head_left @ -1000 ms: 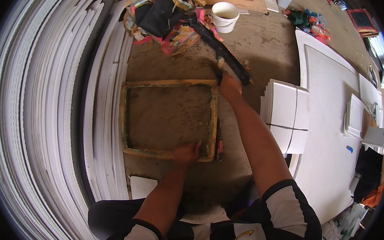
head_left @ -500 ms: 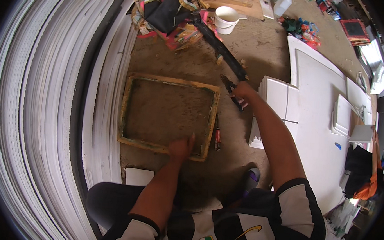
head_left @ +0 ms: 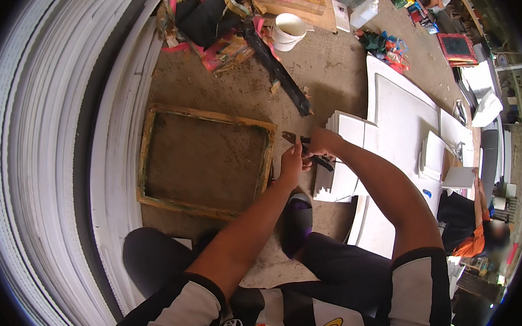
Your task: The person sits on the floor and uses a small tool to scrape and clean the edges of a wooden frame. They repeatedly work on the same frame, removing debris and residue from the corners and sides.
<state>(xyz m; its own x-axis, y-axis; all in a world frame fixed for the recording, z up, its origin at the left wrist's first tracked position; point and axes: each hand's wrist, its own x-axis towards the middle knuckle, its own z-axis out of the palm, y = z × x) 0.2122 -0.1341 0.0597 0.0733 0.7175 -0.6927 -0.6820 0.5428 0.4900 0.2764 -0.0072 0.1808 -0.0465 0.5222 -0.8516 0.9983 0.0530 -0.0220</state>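
Observation:
In front of me, both my hands meet at a pair of pliers with dark handles and a worn, brownish jaw [head_left: 289, 136]. My right hand [head_left: 324, 143] is closed on it from the right. From below, my left hand [head_left: 295, 160] has its fingers closed around the tool near its middle. The exact grip of the fingers is partly hidden. Left of my hands, a wooden frame [head_left: 210, 117] with a worn, stained edge lies flat on the floor, the floor showing through its middle.
White sheets [head_left: 54, 120] stand stacked along the left. Bundled white boards [head_left: 352, 133] and a large white panel [head_left: 405, 100] lie to the right. Ahead are a dark strip [head_left: 286, 87], a scrap heap [head_left: 207, 22] and a white bucket [head_left: 289, 32]. Another person [head_left: 466, 220] works at far right.
My left hand has left the wooden frame's near edge and moved up and right to the pliers. My right hand still holds the pliers, now away from the dark strip's end.

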